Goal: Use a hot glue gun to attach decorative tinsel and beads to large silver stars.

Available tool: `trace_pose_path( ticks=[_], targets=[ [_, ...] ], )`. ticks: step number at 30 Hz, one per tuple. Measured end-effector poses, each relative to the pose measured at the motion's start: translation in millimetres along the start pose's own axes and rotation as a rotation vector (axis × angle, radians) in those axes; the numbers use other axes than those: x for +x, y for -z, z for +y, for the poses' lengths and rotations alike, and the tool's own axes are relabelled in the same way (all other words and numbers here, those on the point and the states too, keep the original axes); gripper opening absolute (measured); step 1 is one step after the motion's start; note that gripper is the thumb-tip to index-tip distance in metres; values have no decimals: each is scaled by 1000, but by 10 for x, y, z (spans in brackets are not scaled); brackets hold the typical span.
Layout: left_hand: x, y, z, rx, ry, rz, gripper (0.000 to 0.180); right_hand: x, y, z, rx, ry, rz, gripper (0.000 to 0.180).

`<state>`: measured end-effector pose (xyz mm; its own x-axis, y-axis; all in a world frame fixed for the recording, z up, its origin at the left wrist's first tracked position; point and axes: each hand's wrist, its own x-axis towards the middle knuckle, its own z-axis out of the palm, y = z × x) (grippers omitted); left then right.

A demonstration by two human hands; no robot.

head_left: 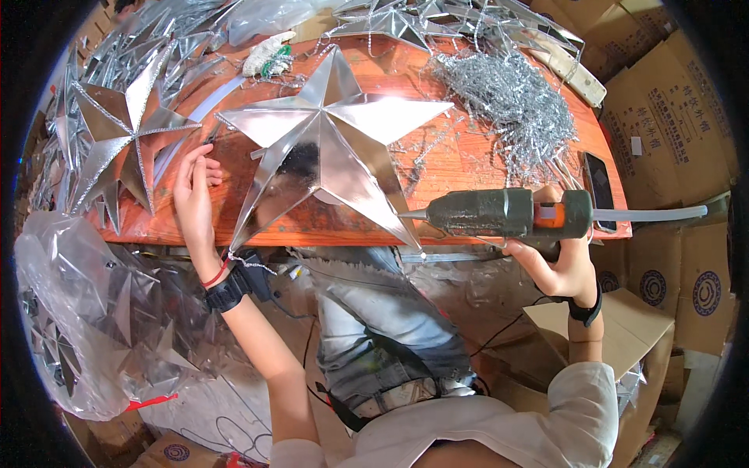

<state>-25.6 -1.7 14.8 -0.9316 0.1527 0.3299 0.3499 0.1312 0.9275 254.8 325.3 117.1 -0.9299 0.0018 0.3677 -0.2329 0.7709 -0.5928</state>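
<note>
A shiny silver five-pointed star (334, 148) lies in front of me on the reddish-brown table, one point toward the far side. My right hand (558, 265) is wrapped round the handle of a dark green hot glue gun (484, 212). Its nozzle touches or nearly touches the edge of the star's lower right point. A long whitish glue stick (651, 213) juts from the gun's back. My left hand (195, 191) rests by the star's left side, fingers apart and slightly bent, holding nothing I can see. A second star (133, 136), edged with silver trim, lies beyond it at left.
Loose silver tinsel (519, 109) is heaped at the back right, beside a phone (599, 187) and a white power strip (573, 74). More stars (390, 22) are piled along the far edge. A plastic bag of stars (94, 312) sits lower left; cardboard boxes (671, 117) stand right.
</note>
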Motion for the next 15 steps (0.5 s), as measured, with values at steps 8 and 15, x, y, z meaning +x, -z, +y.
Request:
trace_pose_path(
  ticks=[8, 15],
  targets=[
    [9, -4, -2, 39, -23, -14, 28, -107, 50, 20, 14, -67, 4, 33],
    [15, 14, -28, 28, 3, -3, 28, -146, 129, 42, -16, 10, -96, 32]
  ],
)
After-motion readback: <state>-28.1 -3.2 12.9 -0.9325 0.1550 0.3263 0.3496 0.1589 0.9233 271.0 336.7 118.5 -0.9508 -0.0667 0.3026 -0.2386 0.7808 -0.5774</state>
